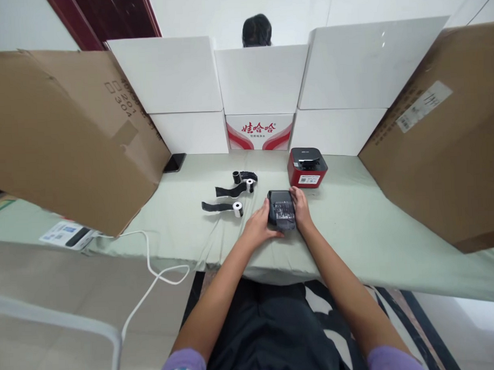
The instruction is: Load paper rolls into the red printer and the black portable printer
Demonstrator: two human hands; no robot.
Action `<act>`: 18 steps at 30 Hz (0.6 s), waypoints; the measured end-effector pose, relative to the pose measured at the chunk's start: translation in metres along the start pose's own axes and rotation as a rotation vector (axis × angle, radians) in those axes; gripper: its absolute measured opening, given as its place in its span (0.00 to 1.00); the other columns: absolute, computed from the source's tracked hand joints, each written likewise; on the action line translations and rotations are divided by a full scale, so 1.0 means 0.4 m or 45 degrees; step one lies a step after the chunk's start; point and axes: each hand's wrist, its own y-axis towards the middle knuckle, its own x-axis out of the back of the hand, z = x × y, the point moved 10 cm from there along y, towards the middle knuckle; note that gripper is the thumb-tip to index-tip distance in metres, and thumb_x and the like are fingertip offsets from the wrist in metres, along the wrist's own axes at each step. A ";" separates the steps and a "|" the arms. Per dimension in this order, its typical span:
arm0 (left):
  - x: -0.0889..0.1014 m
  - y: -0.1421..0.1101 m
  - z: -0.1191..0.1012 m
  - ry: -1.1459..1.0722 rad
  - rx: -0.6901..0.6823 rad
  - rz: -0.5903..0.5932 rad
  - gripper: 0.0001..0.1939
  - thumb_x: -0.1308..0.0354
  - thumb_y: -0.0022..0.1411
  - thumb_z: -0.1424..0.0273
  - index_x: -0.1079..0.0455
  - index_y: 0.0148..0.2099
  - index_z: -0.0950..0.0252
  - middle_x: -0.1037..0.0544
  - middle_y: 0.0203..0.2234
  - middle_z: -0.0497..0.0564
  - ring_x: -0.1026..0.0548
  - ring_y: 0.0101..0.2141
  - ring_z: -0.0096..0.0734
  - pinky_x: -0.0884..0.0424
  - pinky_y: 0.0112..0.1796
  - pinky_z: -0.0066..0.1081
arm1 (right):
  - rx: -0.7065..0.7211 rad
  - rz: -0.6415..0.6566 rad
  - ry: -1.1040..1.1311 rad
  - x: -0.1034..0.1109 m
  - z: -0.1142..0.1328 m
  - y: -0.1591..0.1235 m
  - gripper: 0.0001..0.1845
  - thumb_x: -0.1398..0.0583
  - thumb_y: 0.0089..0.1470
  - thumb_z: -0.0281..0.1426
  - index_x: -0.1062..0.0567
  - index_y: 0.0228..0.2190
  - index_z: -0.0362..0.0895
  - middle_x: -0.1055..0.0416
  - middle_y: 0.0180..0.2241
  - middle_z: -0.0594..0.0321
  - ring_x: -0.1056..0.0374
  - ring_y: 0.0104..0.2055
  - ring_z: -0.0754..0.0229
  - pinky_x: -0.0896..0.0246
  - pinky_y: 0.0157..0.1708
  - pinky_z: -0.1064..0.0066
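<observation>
Keeping clear of the rolls, the left hand should press evenly on its side of the dark device, gripped also by the right hand opposite; the red box stands just beyond on the surface.

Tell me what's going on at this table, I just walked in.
A person's left hand and right hand hold a small dark boxy device between them at the cloth-covered table. To its left are small rolls with black strips trailing. Behind it, slightly right, stands a red and black box.
</observation>
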 end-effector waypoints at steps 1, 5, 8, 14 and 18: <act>0.002 0.000 0.000 0.038 0.007 0.004 0.71 0.22 0.43 0.56 0.63 0.78 0.66 0.45 0.71 0.70 0.39 0.69 0.60 0.36 0.64 0.52 | 0.001 -0.008 -0.027 0.001 0.004 -0.002 0.28 0.43 0.58 0.54 0.25 0.49 0.48 0.25 0.54 0.58 0.32 0.59 0.55 0.42 0.65 0.58; 0.005 0.008 -0.001 0.171 0.017 0.019 0.68 0.23 0.45 0.54 0.59 0.77 0.67 0.43 0.70 0.71 0.36 0.67 0.59 0.40 0.66 0.54 | 0.037 -0.007 -0.259 -0.001 0.034 -0.012 0.31 0.42 0.57 0.56 0.25 0.51 0.48 0.25 0.54 0.57 0.32 0.59 0.52 0.45 0.66 0.56; 0.005 0.012 0.000 0.222 0.004 0.024 0.64 0.25 0.48 0.56 0.58 0.77 0.65 0.41 0.70 0.69 0.33 0.66 0.56 0.41 0.66 0.53 | 0.039 0.023 -0.316 -0.005 0.039 -0.014 0.35 0.45 0.58 0.59 0.27 0.55 0.48 0.26 0.57 0.55 0.34 0.61 0.51 0.47 0.67 0.55; 0.008 0.014 0.000 0.309 0.002 0.033 0.53 0.31 0.57 0.66 0.57 0.76 0.61 0.39 0.70 0.65 0.30 0.64 0.50 0.40 0.66 0.51 | 0.016 0.043 -0.339 -0.003 0.024 -0.010 0.38 0.46 0.58 0.60 0.28 0.58 0.48 0.27 0.59 0.54 0.35 0.64 0.49 0.49 0.68 0.53; 0.009 0.011 -0.008 0.356 0.050 0.079 0.49 0.35 0.61 0.68 0.58 0.76 0.65 0.39 0.70 0.63 0.31 0.65 0.45 0.44 0.68 0.46 | 0.038 0.077 -0.386 -0.010 0.030 -0.012 0.41 0.47 0.58 0.61 0.30 0.60 0.46 0.30 0.62 0.51 0.37 0.66 0.47 0.50 0.69 0.52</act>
